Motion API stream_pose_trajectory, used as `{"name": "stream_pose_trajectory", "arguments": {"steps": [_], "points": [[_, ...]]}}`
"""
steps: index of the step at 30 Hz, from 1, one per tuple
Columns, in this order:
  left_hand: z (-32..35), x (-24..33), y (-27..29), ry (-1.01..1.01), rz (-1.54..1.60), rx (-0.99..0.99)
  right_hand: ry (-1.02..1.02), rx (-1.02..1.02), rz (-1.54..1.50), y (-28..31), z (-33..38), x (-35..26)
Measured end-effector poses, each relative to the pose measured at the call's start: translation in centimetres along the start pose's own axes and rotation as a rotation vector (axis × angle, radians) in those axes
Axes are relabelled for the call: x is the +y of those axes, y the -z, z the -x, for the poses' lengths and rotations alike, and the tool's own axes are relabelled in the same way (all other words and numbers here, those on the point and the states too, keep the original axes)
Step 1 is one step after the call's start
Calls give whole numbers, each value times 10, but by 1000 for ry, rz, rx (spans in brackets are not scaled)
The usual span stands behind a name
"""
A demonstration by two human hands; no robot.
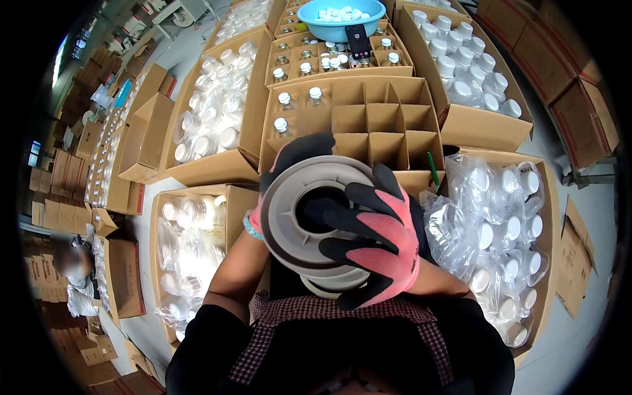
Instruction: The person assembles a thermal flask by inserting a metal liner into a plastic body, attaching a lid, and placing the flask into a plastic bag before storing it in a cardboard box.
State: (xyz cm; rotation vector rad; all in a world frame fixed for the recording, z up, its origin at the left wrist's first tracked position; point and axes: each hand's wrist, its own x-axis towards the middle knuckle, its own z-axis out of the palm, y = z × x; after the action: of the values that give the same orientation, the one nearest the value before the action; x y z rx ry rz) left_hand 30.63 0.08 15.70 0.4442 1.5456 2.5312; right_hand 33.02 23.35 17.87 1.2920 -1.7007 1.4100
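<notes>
Both my hands wear pink gloves with black fingers and are at a grey-beige round plastic piece in front of my chest. It has a broad stepped rim and a dark round opening; its exact kind is unclear. My left hand wraps its far left edge, part of the palm hidden behind it. Across its right side lies my right hand, with fingers apart and curled over the rim toward the opening. Under it shows a cream ring-shaped part. Beyond it, a divided carton holds several white-capped clear bottles at its left.
Open cartons of plastic-wrapped, white-capped bottles stand left and right. A blue basin of white caps and a phone rest on the far carton. A green pen-like object stands at the divided carton's near right corner.
</notes>
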Motion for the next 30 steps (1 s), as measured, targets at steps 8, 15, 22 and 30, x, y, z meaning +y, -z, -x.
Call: {"name": "stream_pose_trajectory", "arguments": {"steps": [8,15,22,30], "points": [[16,94,-93,-609,-1549,-177,-942,-197,-1825,-28,-49,124],[-60,95,34,-219,-878,440,-824,500,-1003,-98,-72,151],[-61,-39,96,-196,-277,630,-729,-146,238,-111,-42,176],[-63,-63,115,-288,-610,770,-569,-3,292,-129,-32,199]]}}
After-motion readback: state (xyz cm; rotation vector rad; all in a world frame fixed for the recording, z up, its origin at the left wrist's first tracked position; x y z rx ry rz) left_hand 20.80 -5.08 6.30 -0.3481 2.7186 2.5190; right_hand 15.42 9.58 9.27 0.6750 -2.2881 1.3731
